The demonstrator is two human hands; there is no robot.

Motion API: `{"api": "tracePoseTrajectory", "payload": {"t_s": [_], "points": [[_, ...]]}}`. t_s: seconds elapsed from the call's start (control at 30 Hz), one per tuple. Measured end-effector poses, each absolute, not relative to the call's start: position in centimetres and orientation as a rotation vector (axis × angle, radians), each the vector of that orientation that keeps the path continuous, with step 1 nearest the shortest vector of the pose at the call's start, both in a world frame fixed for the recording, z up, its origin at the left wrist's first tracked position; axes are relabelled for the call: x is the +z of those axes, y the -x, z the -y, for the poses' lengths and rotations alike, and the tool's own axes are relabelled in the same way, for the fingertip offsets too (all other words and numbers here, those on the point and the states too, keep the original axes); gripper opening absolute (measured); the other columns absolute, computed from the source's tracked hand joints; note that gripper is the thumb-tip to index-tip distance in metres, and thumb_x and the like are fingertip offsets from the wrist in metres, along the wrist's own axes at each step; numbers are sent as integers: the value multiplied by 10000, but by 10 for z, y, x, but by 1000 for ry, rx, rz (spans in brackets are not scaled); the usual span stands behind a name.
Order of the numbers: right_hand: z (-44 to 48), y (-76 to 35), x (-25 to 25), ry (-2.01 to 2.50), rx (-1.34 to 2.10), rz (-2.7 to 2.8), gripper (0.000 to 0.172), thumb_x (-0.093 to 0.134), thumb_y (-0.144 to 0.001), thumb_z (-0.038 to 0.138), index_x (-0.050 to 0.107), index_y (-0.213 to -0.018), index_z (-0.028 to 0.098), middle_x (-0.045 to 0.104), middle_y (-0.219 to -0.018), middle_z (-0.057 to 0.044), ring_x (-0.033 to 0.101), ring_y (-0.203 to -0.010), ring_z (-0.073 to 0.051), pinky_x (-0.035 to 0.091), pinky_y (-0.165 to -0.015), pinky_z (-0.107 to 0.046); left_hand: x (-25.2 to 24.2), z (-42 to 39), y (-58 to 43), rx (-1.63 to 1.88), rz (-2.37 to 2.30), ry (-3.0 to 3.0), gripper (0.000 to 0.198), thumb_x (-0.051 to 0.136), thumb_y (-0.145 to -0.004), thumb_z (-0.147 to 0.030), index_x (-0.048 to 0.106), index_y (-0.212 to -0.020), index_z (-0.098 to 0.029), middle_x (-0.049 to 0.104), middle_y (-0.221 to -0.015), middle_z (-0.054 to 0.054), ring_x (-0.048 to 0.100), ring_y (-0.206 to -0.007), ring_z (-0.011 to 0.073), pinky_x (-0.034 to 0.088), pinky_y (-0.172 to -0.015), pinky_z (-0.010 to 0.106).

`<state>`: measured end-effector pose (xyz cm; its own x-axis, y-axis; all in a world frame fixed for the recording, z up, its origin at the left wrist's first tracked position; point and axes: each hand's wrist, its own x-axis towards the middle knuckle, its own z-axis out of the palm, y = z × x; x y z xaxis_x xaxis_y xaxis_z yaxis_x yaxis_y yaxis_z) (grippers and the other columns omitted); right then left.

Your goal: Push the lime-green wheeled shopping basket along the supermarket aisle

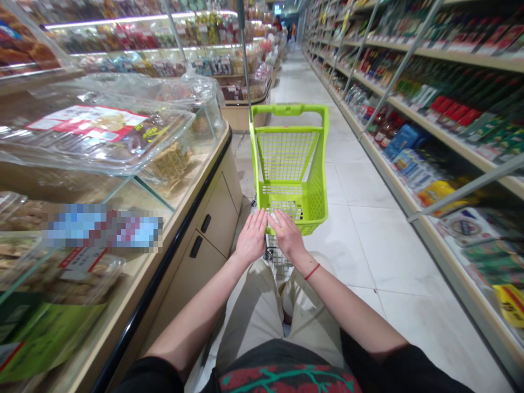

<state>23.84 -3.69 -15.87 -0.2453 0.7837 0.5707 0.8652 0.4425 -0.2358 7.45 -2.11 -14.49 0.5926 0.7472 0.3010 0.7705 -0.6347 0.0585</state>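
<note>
A small lime-green shopping cart stands in the aisle in front of me, its basket looking empty. My left hand and my right hand lie side by side on the cart's near edge. The fingers of both point forward and curl over the rim, so both grip it. A red string circles my right wrist.
A glass-topped display counter with packaged snacks and wooden cabinet doors runs along my left. Shelves of packaged goods line the right. The white tiled aisle stretches ahead, with people far off at its end.
</note>
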Motion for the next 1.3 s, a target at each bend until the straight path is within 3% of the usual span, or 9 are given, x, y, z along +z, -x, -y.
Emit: {"api": "tracePoseTrajectory", "payload": {"t_s": [0.2,0.53,0.93,1.3], "points": [[46,-265,-160,1344,-173,2099,498,425,-919,24,586,-1356,201,528,-1460,-130,439,-1400,-229,410,-1154,-455,-148,22,-72,-535,1359,2694,905,447,-760,-86,37,-1567,-67,226,-1619,196,155,-1518,282,212,-1230,498],[73,-356,-163,1536,-281,1947,581,394,-864,-52,605,-1335,214,544,-1449,-108,460,-1384,-230,441,-1134,-439,-149,22,-71,-535,1341,2680,906,460,-717,-59,113,-1553,-44,226,-1621,193,128,-1525,273,210,-1240,474],[38,-236,-158,1339,-207,2129,527,450,-886,4,565,-1377,159,530,-1454,-151,410,-1417,-240,405,-1155,-459,-148,25,-76,-495,1375,2668,920,469,-700,-97,114,-1545,-28,216,-1619,211,116,-1523,282,226,-1230,481],[70,-356,-168,1385,-307,1987,662,372,-851,-82,557,-1390,256,523,-1471,-82,438,-1399,-207,419,-1155,-462,-149,23,-70,-539,1356,2663,913,483,-706,-77,132,-1548,-29,233,-1616,204,133,-1524,283,213,-1236,469]]}}
